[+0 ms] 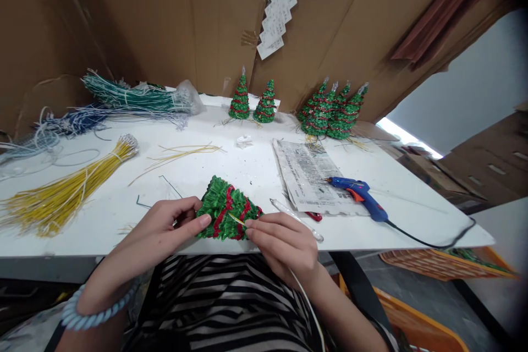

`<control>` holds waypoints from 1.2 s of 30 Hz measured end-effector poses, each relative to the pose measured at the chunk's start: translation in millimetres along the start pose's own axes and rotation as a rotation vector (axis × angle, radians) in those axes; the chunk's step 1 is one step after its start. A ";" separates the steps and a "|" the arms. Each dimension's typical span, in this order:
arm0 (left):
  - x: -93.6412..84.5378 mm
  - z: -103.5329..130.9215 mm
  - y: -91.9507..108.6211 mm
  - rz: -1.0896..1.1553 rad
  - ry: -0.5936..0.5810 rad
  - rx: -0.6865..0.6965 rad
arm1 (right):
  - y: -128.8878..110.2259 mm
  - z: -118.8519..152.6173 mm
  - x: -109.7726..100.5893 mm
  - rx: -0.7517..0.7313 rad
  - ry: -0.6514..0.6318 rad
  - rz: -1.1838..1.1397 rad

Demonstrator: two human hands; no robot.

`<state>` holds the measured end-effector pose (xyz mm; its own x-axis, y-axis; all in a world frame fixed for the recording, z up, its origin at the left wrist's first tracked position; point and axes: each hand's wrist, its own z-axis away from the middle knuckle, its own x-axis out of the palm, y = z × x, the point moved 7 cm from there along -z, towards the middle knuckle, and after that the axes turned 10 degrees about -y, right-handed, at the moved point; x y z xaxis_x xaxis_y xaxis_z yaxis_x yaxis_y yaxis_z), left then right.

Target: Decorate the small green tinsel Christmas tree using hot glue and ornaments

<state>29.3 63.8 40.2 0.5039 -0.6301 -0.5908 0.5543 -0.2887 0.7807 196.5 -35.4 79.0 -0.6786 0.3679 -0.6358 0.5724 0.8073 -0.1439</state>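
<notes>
at the white tabletop's (256, 162) six o'clock edge, the left hand (165, 225) pinches a glossy green, red-garlanded cone-shaped tree (225, 212) and the right hand (284, 242) a thin yellowish wire (236, 220) against its side, apparently part-fitted, whereas similar trees (239, 100) toward twelve o'clock look complete.

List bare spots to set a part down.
Nearly bare: between loose yellow wires and newspaper; right of the newspaper, beyond the glue gun. Crowded: back left, wire bundles; back right, standing trees; front middle, left hand, right hand, held tree.
</notes>
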 end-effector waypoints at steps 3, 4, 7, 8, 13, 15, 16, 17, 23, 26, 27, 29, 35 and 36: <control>-4.0 1.8 -3.6 0.062 0.066 -0.018 | 6.7 0.2 0.1 0.042 -0.010 -0.042; -8.9 4.0 -5.9 0.092 0.139 -0.035 | 7.3 -0.2 0.2 0.045 -0.012 -0.051; -18.2 7.1 -7.7 0.143 0.247 -0.031 | 8.4 -2.3 2.6 0.066 -0.021 -0.065; -17.3 4.9 -5.4 0.138 0.205 0.000 | 9.3 -3.0 3.8 0.081 -0.021 -0.068; -15.6 -7.9 -0.5 0.144 0.047 0.130 | 17.7 -6.1 12.2 0.165 -0.027 -0.108; -15.0 -12.1 -4.1 0.222 0.005 0.129 | 20.7 -7.8 13.4 0.181 -0.012 -0.122; -13.7 -14.2 -5.6 0.265 -0.028 0.125 | 22.1 -8.8 13.5 0.190 -0.005 -0.126; -11.9 -16.4 -6.4 0.300 -0.067 0.122 | 23.5 -9.9 13.6 0.199 0.001 -0.134; -4.6 -33.3 -0.4 0.321 -0.258 0.122 | 39.4 -12.9 15.3 0.349 0.008 -0.215; -2.4 -41.5 1.6 0.308 -0.315 0.117 | 50.5 -11.1 18.1 0.470 0.002 -0.250; -2.2 -43.6 1.7 0.309 -0.321 0.114 | 53.3 -10.7 19.0 0.499 0.000 -0.262; -1.3 -46.7 1.5 0.319 -0.322 0.106 | 56.7 -11.1 20.4 0.530 -0.003 -0.278; 8.5 -50.5 4.4 0.371 -0.348 0.107 | 64.5 -13.7 24.3 0.581 0.007 -0.372; 10.0 -51.0 4.8 0.380 -0.350 0.110 | 66.4 -13.4 25.3 0.600 0.009 -0.397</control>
<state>70.8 92.9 27.6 0.3943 -0.9025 -0.1735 0.2936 -0.0553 0.9543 211.2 33.7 63.5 -0.8905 0.1047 -0.4428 0.4338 0.4895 -0.7565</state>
